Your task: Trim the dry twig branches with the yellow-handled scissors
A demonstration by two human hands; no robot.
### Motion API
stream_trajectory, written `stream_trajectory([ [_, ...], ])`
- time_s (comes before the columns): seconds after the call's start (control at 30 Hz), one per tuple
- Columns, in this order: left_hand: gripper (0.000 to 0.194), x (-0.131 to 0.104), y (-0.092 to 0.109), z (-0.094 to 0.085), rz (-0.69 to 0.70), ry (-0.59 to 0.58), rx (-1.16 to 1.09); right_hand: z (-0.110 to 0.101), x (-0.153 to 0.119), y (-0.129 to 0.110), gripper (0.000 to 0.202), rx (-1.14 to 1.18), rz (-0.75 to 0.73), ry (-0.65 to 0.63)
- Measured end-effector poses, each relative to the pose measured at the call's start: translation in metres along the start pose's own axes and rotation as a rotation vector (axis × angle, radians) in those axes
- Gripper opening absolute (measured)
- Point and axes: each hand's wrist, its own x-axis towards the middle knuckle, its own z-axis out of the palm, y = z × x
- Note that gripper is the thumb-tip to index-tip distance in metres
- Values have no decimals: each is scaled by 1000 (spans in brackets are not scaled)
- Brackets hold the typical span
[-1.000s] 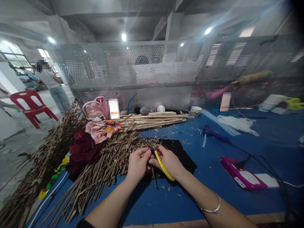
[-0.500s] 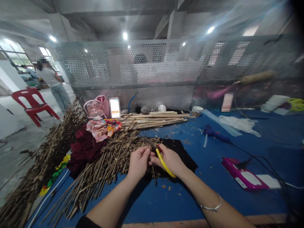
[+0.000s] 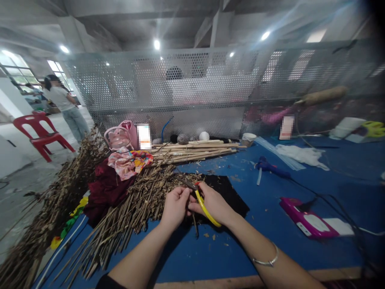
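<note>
My right hand (image 3: 212,204) is closed around scissors (image 3: 207,210) with yellow handles, their dark blades pointing up and left. Beside it, my left hand (image 3: 176,206) pinches thumb against fingers at a dried plant stem, mostly hidden by both hands. The lower end of the dried stem (image 3: 195,225) pokes out below my fingers. Under and beyond the hands is a black cloth (image 3: 231,196) with plant scraps on it. A heap of dried stalks (image 3: 135,200) spreads to the left of my left hand.
Pale sticks (image 3: 195,151) lie behind the hands, before a perforated metal screen (image 3: 162,92). A purple box (image 3: 309,218), a blue glue gun (image 3: 270,167) and cables occupy the right side of the blue table (image 3: 255,253). A person (image 3: 64,100) stands near a red chair (image 3: 37,134).
The view has shifted slightly. Both hands stay close together in nearly the same place, with the scissors still in my right hand.
</note>
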Motion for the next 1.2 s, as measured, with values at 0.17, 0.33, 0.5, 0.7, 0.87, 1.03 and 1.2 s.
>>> stream_trajectory([
  [0.17, 33, 0, 2, -1, 11, -6, 64, -1, -1, -3, 47, -31, 27, -11],
  [0.33, 32, 0, 3, -2, 34, 4, 73, 0, 0, -2, 43, -70, 78, -34],
  [0.5, 33, 0, 2, -3, 50, 26, 69, 4, 1, 1, 41, -70, 99, -3],
  [0.7, 33, -2, 2, -1, 69, 44, 58, 9, 3, 2, 39, -48, 121, 33],
  [0.87, 34, -4, 7, 2, 17, 48, 16, 6, 5, 3, 36, -30, 97, 77],
  [1.03, 37, -4, 11, 2, 84, 50, -9, 1, 5, 4, 35, 9, 49, 116],
  [1.2, 40, -2, 10, 3, 82, 41, -79, -1, 5, 5, 43, -41, 35, 165],
])
